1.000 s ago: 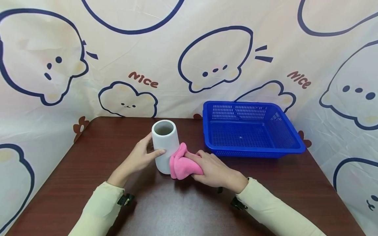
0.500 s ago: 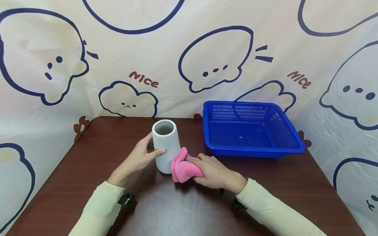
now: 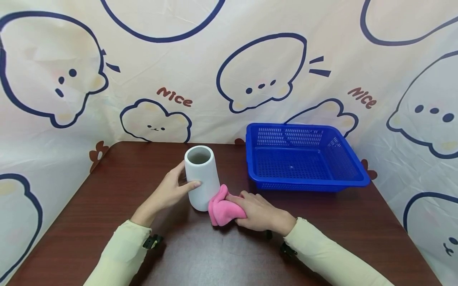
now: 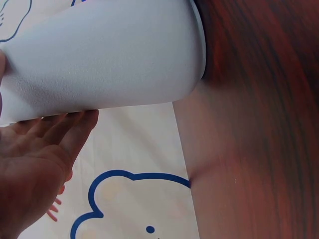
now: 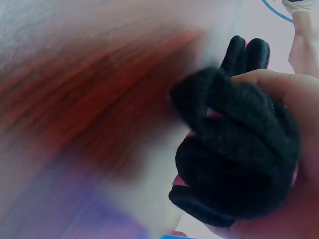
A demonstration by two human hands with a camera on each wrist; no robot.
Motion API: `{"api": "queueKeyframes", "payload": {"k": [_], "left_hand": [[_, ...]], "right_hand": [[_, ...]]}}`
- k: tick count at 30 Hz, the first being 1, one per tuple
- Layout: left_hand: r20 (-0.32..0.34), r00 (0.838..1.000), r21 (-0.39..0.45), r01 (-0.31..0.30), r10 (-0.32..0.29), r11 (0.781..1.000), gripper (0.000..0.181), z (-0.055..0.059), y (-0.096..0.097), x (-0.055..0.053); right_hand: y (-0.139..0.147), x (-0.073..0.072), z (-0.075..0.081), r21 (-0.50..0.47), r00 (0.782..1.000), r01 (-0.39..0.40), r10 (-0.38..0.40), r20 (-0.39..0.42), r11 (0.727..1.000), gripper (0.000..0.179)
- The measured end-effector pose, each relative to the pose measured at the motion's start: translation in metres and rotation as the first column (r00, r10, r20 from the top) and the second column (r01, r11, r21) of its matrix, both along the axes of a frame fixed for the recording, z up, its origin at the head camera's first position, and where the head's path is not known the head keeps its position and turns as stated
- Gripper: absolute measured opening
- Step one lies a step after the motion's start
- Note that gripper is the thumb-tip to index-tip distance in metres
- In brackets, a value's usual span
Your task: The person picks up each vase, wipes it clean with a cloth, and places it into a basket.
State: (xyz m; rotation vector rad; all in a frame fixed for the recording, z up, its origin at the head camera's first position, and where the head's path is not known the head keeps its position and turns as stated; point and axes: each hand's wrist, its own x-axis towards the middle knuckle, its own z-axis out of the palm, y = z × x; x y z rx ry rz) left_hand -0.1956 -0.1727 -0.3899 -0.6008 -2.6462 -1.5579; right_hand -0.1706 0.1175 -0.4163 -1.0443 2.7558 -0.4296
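A white, smooth vase (image 3: 202,186) with an open round top stands upright on the table. My left hand (image 3: 168,190) holds it from the left, thumb across its front and fingers behind; in the left wrist view the fingertips press along the vase (image 4: 114,59). My right hand (image 3: 259,211) grips a bunched pink cloth (image 3: 225,210), which lies against the vase's lower right side. In the right wrist view the folded cloth (image 5: 239,149) looks almost black with pink edges, and the right thumb (image 5: 264,79) lies over it.
On the back right of the dark brown wooden table (image 3: 214,258) sits a blue plastic basket (image 3: 291,182) with perforated sides. A white curtain (image 3: 200,51) with cartoon drawings surrounds the table at the back and sides.
My right hand has slid the pink cloth down the vase's right side, a little toward me. The left hand and the vase have stayed in place.
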Motion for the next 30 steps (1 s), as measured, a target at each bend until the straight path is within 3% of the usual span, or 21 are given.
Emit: {"api": "queueKeyframes", "payload": {"k": [13, 20, 25, 30], "left_hand": [[0.007, 1.0, 0.009, 0.011, -0.011, 1.0, 0.07, 0.001, 0.0, -0.001], [0.021, 1.0, -0.026, 0.004, -0.003, 1.0, 0.072, 0.002, 0.0, 0.001], [0.027, 1.0, -0.027, -0.005, 0.005, 1.0, 0.087, -0.002, 0.003, 0.001], [-0.028, 0.999, -0.034, -0.045, 0.045, 0.998, 0.101, -0.004, 0.011, 0.001]], "right_hand": [[0.0, -0.001, -0.008, 0.036, 0.998, 0.015, -0.018, 0.062, 0.999, 0.072], [0.0, 0.0, -0.008, 0.041, 0.997, 0.019, -0.022, 0.075, 0.999, 0.073], [0.001, 0.0, -0.009, 0.036, 0.997, 0.019, -0.022, 0.079, 0.999, 0.071], [0.0, 0.0, -0.011, 0.027, 0.998, 0.013, -0.015, 0.068, 1.0, 0.071]]}}
